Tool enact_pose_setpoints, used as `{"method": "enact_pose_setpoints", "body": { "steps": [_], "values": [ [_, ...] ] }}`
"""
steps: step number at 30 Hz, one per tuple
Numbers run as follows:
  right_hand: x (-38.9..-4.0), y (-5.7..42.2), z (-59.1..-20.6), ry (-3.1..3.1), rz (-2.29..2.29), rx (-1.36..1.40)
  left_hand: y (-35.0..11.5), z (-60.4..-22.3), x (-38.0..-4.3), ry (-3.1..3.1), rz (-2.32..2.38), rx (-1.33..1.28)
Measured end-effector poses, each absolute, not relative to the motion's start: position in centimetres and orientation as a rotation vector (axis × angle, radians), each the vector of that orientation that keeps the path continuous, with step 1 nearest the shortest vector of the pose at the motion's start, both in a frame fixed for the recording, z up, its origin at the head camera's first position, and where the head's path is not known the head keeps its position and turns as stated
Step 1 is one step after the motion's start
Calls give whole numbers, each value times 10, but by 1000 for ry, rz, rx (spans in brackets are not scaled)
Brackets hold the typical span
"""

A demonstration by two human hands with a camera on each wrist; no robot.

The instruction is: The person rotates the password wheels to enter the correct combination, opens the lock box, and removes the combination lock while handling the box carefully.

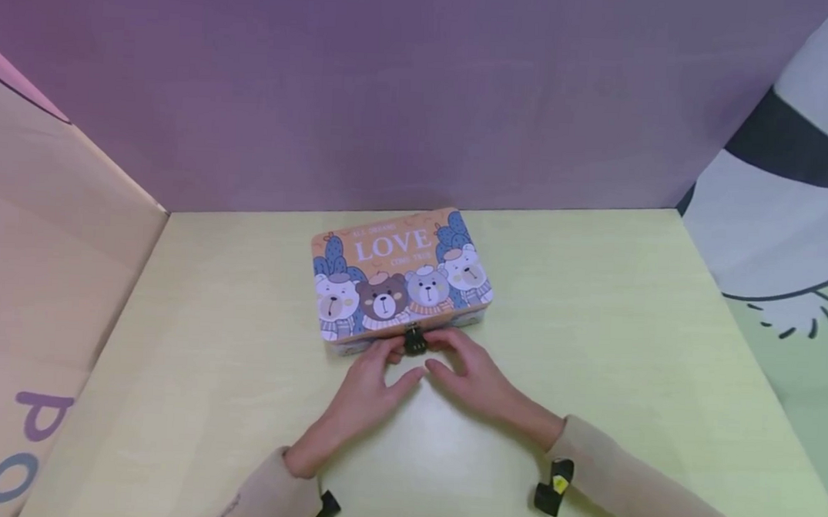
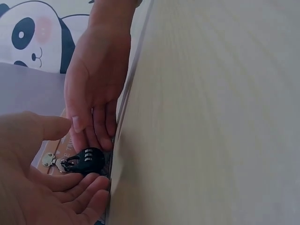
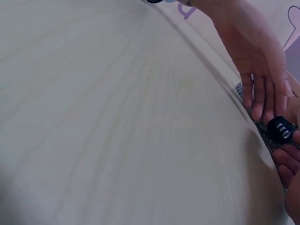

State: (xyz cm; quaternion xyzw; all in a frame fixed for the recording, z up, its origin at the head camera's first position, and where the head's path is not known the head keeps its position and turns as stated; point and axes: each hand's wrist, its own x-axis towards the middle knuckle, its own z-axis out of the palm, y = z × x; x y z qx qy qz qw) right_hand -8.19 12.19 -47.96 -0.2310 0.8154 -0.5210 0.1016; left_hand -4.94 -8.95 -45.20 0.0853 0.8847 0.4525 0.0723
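Observation:
A black combination padlock [image 1: 416, 342] with number dials hangs at the front of a tin box [image 1: 387, 246] printed with bears and "LOVE". In the left wrist view its shackle passes by a silver hasp [image 2: 48, 160] on the box. My left hand [image 1: 365, 391] is at the padlock's left, fingertips at the box front and thumb held apart. From the other side my right hand [image 1: 480, 378] reaches in, its fingertips right by the padlock and its thumb apart. Both hands' fingers are loosely extended. The right wrist view shows the padlock's dials [image 3: 282, 130] between the two hands.
The box stands slightly turned on a pale wood-grain table [image 1: 612, 336], near the purple back wall [image 1: 421, 97]. Printed panels flank the table, with a panda figure [image 1: 799, 183] on the right and letters [image 1: 42, 416] on the left.

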Motion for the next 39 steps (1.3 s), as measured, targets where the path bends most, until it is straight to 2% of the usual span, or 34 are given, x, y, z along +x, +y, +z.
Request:
{"method": "enact_pose_setpoints", "body": {
  "steps": [28, 39],
  "values": [
    [-78, 118, -478, 2262, -1743, -530, -91, -459, -63, 2405, 1585, 151],
    [-76, 116, -477, 2220, -1819, -474, -91, -461, -67, 2218, 1672, -8]
  ]
}}
